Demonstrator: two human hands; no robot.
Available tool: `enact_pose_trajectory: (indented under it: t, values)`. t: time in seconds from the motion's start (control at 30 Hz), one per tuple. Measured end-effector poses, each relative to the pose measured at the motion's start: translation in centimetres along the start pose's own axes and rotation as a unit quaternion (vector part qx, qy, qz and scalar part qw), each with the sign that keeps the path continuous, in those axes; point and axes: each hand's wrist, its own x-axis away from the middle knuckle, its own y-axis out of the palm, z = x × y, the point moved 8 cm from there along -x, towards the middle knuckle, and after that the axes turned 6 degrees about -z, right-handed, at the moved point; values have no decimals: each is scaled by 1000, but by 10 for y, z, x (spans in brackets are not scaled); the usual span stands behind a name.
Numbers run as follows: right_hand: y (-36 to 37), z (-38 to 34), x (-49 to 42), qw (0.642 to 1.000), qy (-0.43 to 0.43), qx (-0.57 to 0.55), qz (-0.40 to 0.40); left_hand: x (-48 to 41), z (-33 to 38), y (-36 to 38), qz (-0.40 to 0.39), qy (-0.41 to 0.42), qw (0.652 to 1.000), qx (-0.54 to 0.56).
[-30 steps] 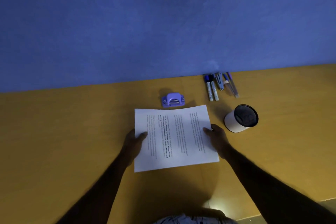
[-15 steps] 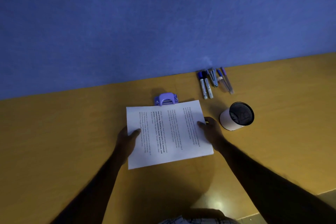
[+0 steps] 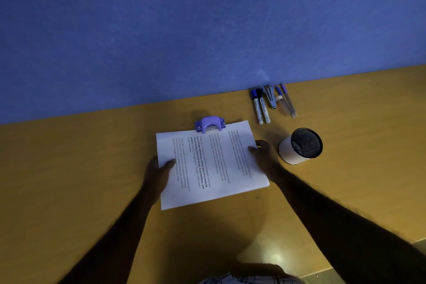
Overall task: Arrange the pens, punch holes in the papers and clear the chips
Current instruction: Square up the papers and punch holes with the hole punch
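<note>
Papers (image 3: 219, 168): white, printed, far edge at purple punch (image 3: 209, 124) | left hand (image 3: 156, 173), right hand (image 3: 265, 157) pinch sides

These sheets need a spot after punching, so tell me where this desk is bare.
Widest bare patch: the desk left of the papers and left hand, back to the blue wall. Also bare right of the cup and pens. Crowded: the corner between the hole punch, pens, cup and right hand; both hands hold the papers.
</note>
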Motion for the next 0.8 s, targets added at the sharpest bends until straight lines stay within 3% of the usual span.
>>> enact_pose_trajectory:
  t: [0.8]
  values:
    - [-8, 4, -3, 999, 22, 36, 7, -9, 5, 11, 16, 11, 999, -29]
